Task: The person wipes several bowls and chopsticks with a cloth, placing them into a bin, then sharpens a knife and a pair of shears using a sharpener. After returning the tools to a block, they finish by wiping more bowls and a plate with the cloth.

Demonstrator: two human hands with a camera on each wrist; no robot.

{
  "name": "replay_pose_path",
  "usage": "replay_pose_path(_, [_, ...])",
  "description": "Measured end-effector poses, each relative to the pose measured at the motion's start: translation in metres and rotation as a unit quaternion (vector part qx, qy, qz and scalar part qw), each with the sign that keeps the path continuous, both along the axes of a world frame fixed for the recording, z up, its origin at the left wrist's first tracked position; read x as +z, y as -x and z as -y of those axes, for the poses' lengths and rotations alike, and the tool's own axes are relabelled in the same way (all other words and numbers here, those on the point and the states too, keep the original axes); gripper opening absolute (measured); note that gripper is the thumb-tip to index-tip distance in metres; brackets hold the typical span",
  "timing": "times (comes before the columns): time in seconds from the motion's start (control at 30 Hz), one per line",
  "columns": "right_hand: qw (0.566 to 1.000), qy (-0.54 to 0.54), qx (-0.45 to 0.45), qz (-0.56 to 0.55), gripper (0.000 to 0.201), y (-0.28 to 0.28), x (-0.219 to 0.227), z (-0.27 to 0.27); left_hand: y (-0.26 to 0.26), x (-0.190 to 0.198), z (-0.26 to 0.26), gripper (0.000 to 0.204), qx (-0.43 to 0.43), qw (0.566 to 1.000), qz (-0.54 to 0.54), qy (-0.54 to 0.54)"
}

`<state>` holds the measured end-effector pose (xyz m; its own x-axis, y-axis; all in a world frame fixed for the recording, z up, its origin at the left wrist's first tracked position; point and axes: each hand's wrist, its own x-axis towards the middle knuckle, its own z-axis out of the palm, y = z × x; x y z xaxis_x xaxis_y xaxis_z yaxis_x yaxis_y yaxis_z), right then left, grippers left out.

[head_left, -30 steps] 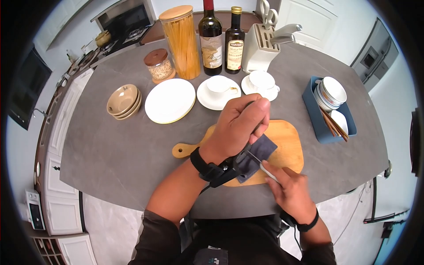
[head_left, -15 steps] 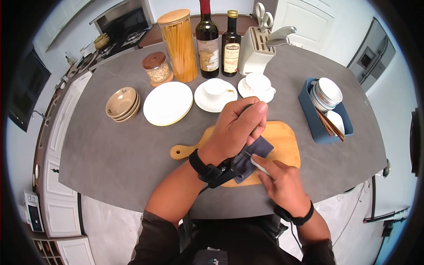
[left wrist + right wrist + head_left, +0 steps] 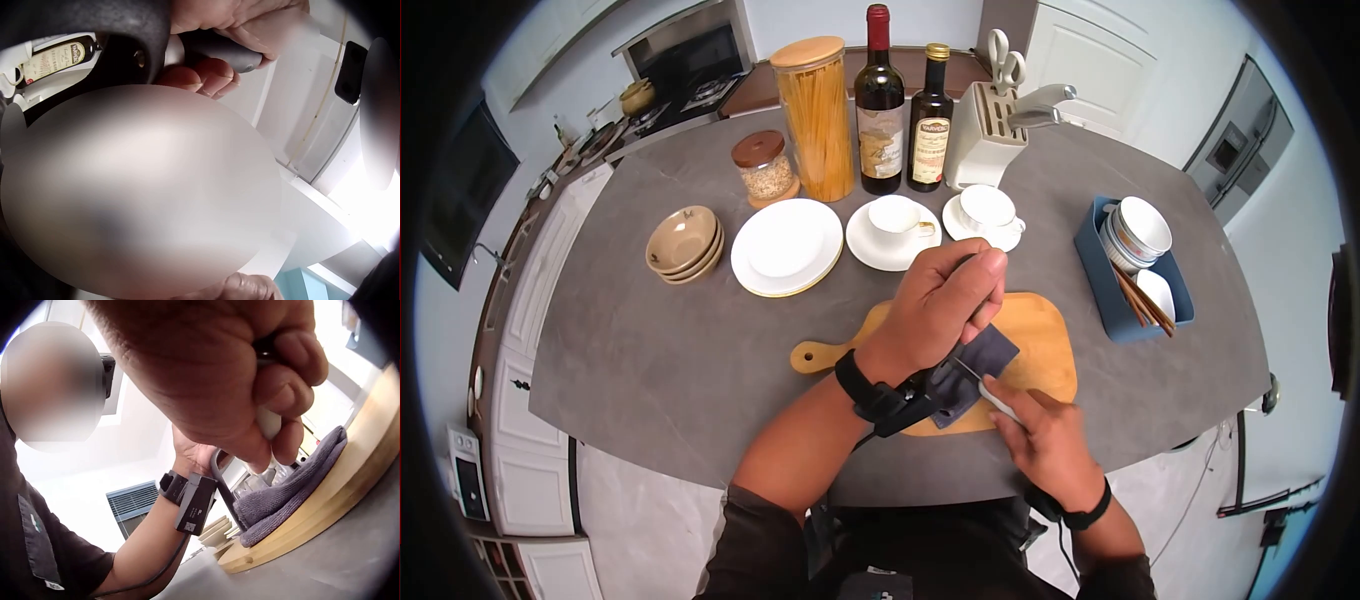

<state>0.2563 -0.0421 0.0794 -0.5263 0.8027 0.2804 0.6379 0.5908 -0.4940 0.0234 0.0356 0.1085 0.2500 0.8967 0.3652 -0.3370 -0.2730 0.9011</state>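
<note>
My left hand point(image 3: 940, 310) grips the dark handle point(image 3: 219, 50) of a black tool, whose lower part is mostly hidden behind the wrist in the head view. Beneath it a folded grey cloth point(image 3: 992, 352) lies on a wooden cutting board point(image 3: 1048, 335). Just right of the tool, my right hand point(image 3: 1052, 445) holds a knife by its white handle point(image 3: 1000, 402), its thin blade pointing up and left to the tool. In the right wrist view, fingers curl round the white handle point(image 3: 269, 422) above the cloth point(image 3: 294, 495). Whether blade and tool touch, I cannot tell.
Stacked bowls point(image 3: 683, 243), plates point(image 3: 786, 247) and two cups on saucers point(image 3: 894, 250) stand beyond the board. Behind them are a pasta jar point(image 3: 815, 125), bottles point(image 3: 881, 135) and a knife block point(image 3: 985, 140). At right sits a blue bin point(image 3: 1105, 280) with bowls and chopsticks.
The knife and my right hand moved in towards the tool, then drew back slightly right and down, with more blade showing now. My left hand keeps its grip. The head view has tilted a little.
</note>
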Motion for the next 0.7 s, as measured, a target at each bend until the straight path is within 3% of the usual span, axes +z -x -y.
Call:
replay_pose_path(0.27, [1.0,-0.009,-0.007,0.029,0.044,-0.03,0.004,0.018,0.0,-0.002,-0.001,0.045,-0.008,1.0,-0.006,-0.006])
replay_pose_path(0.37, [0.999,-0.016,-0.009,0.042,0.044,-0.02,0.007,0.011,-0.001,0.0,0.0,0.045,-0.009,1.0,-0.002,-0.001])
replay_pose_path(0.53, [0.997,-0.057,0.021,-0.043,0.042,0.021,-0.011,-0.016,-0.002,0.0,0.002,0.045,-0.001,1.0,-0.007,-0.006])
replay_pose_path(0.7, [0.998,-0.054,0.018,-0.027,0.041,0.038,-0.014,-0.027,-0.001,-0.002,0.0,0.045,-0.002,1.0,-0.009,-0.007])
